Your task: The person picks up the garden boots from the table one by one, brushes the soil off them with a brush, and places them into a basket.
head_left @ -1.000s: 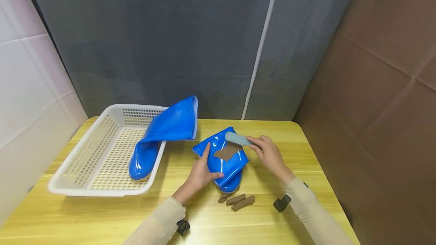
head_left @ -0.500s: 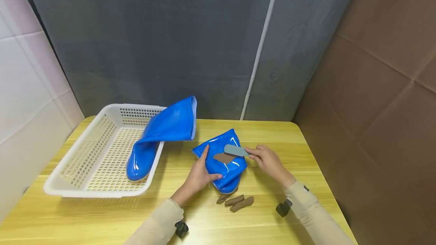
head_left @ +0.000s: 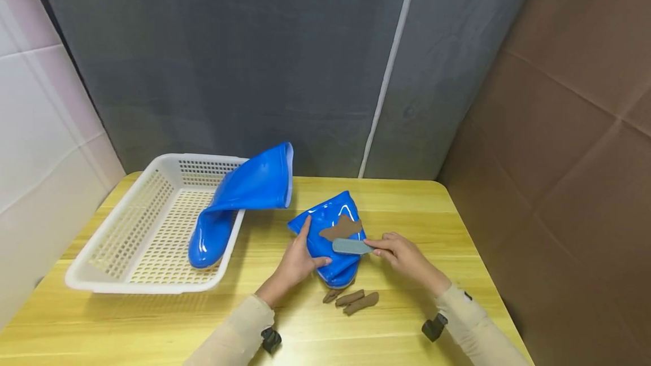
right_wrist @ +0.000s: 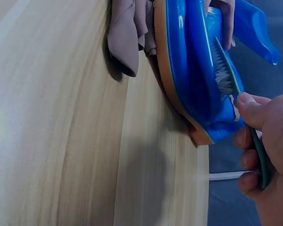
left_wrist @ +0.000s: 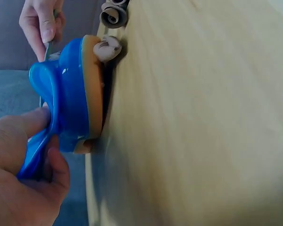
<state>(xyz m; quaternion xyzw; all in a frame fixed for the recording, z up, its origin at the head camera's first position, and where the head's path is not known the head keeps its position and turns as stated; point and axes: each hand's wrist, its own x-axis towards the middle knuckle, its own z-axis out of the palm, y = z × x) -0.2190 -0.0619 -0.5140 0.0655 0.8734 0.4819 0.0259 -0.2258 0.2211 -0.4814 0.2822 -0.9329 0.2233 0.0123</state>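
A blue rain boot (head_left: 319, 242) lies on the table with its shaft folded over, showing its tan sole (left_wrist: 93, 84) in the left wrist view. On the shaft sits a flat brown patch (head_left: 341, 227) with a ragged outline. My left hand (head_left: 295, 264) grips the folded shaft, thumb and fingers on either side of it in the left wrist view. In my right hand (head_left: 404, 256) is a grey-green brush (head_left: 351, 246), held by its handle. Its pale bristles (right_wrist: 221, 70) face the boot's blue surface, just on the near side of the brown patch.
A white plastic basket (head_left: 81, 264) stands at the left, with a second blue boot (head_left: 249, 179) leaning over its right rim. Several rolled brown pieces (head_left: 362, 303) lie on the wooden table (head_left: 315, 332) in front of the held boot. A dark grey backdrop (head_left: 229, 61) rises behind.
The brush in my right hand has moved down the boot, towards the near side, uncovering more of the brown patch. My left hand keeps its grip on the boot.
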